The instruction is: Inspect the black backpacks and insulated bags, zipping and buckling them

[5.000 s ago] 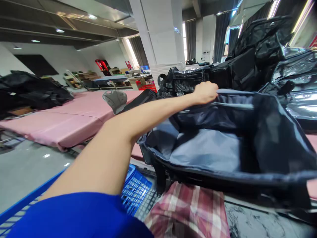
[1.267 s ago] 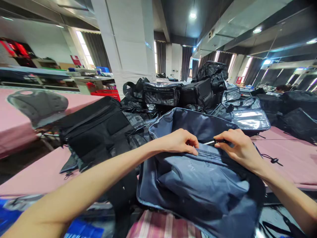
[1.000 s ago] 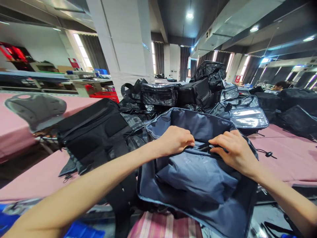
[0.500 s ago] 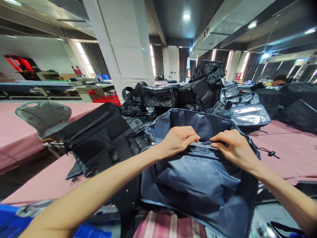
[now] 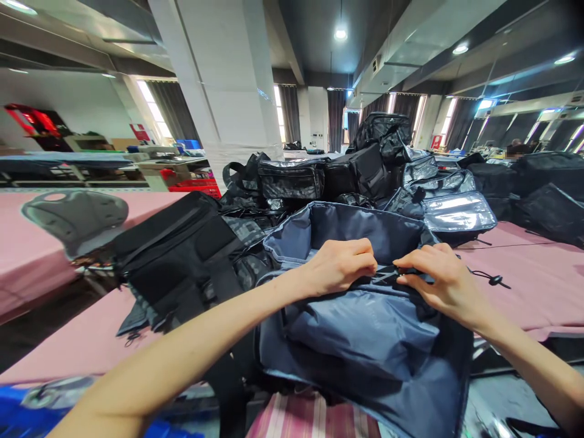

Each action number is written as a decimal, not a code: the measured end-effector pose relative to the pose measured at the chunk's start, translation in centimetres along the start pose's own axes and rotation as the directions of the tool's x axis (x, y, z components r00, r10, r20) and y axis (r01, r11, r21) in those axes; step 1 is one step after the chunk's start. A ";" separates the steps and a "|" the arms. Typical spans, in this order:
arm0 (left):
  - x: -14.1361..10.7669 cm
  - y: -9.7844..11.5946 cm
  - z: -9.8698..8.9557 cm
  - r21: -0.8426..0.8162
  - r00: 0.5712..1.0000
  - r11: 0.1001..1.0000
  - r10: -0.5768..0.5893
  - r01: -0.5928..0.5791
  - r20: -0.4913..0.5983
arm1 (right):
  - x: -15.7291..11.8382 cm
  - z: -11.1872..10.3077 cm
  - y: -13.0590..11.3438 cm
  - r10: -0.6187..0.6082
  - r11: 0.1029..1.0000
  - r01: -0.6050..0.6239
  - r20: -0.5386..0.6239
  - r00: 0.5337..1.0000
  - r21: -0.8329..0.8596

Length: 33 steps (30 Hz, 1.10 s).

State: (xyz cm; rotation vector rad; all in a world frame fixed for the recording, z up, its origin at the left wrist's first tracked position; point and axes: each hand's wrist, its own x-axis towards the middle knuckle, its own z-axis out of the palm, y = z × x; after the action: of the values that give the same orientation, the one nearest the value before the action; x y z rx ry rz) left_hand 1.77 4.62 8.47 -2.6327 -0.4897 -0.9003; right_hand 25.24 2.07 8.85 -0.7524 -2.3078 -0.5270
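Working inside the open bag (image 5: 360,331) at the near edge of the bench (image 5: 515,292).
Handwork had moved from rim to lining (image 5: 410,340): left grip (image 5: 349,264) pinched narrow, its catch unclear; right grip (image 5: 440,274) held a small dark tool (image 5: 387,277).

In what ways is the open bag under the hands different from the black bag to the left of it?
The open bag shows blue-grey lining, while the black bag shows mainly black outer fabric. The left hand and right hand are at the open bag; neither is on the black bag. The open bag is directly in front of the person, whereas the black bag sits off to the left. Both look made of fabric.
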 end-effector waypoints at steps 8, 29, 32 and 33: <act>0.3 -0.4 -0.7 -0.313 0.989 0.944 -0.132 0.102 -0.074 | 1.2 0.7 -0.7 -0.033 0.996 0.036 0.030 0.999 -0.076; -8.6 -2.6 -4.1 0.043 0.876 0.876 -0.478 0.481 -0.060 | 8.4 5.0 -3.3 -0.072 0.997 0.070 0.112 0.991 0.022; -8.6 -1.4 -3.7 0.216 0.945 0.922 -0.296 0.321 -0.139 | 8.1 4.9 -1.9 0.142 0.969 -0.158 0.094 0.985 0.192; -8.5 -1.0 -3.4 0.256 0.960 0.927 -0.250 0.275 -0.126 | 7.8 4.5 -1.5 0.215 0.943 -0.226 0.071 0.974 0.245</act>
State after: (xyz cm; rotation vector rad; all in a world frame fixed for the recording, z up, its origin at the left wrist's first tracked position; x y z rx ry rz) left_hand -6.78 2.33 5.84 -2.3011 -0.8920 -0.9492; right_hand 17.29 6.29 10.74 -0.8882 -2.2370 -0.1141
